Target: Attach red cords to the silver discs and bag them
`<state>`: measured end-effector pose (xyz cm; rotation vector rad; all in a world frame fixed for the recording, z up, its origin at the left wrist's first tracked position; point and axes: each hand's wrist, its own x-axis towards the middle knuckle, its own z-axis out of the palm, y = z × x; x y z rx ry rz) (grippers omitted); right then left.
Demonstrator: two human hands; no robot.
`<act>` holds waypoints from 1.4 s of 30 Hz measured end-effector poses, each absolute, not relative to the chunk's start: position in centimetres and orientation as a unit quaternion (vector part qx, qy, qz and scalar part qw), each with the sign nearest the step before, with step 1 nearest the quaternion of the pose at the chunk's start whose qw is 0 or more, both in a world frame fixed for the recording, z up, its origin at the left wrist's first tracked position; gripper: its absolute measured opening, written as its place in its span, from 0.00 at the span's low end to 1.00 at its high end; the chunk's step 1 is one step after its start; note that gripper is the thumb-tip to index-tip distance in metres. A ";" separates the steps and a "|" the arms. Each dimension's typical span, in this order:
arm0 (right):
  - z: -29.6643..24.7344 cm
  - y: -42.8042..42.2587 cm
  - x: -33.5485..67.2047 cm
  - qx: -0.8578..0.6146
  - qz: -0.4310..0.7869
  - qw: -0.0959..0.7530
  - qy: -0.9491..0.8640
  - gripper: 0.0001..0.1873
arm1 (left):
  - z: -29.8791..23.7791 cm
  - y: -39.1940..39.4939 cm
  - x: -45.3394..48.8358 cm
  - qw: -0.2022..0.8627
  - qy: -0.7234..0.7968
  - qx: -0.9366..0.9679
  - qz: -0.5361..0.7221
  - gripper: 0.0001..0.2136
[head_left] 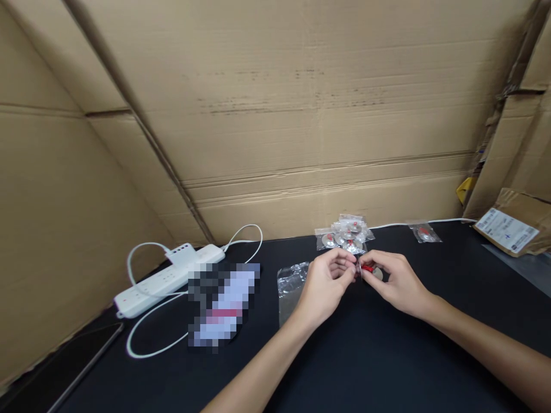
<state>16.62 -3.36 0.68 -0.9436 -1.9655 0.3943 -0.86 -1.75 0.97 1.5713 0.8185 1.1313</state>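
Note:
My left hand [329, 281] is closed in a pinch, its fingertips almost meeting those of my right hand. What it grips is too small to make out; a thin clear edge shows between the two hands. My right hand [398, 284] pinches a round silver disc with a red part [378, 274], partly covered by the thumb and forefinger. Just beyond my hands lies a pile of small clear bags [350, 229] with similar red-and-silver discs inside. A larger clear plastic bag [290, 292] lies flat beside my left wrist and is partly hidden by it.
One bagged disc [425, 233] lies apart at the back right. At left are a white power strip [167, 281] with looping cables, a blurred-out item [226, 307] and a dark flat device [69, 367]. A labelled cardboard package [510, 226] sits far right. Cardboard walls enclose the black table.

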 end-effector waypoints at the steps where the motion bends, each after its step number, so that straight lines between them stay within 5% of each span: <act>1: 0.6 -3.3 16.6 -0.385 0.178 0.451 -0.785 0.05 | 0.9 -1.8 -0.9 0.487 0.343 0.654 0.466 0.06; 10: -0.8 -2.4 16.4 -0.393 0.337 0.495 -0.698 0.04 | 0.7 -2.1 -0.6 0.430 0.332 0.695 0.471 0.08; 26: 0.2 -2.9 16.7 -0.397 0.158 0.484 -0.764 0.06 | 1.3 -1.7 -1.0 0.580 0.300 0.612 0.447 0.22; 42: 0.7 -3.2 16.6 -0.389 0.120 0.493 -0.769 0.03 | 1.7 -1.7 -1.3 0.634 0.232 0.604 0.423 0.22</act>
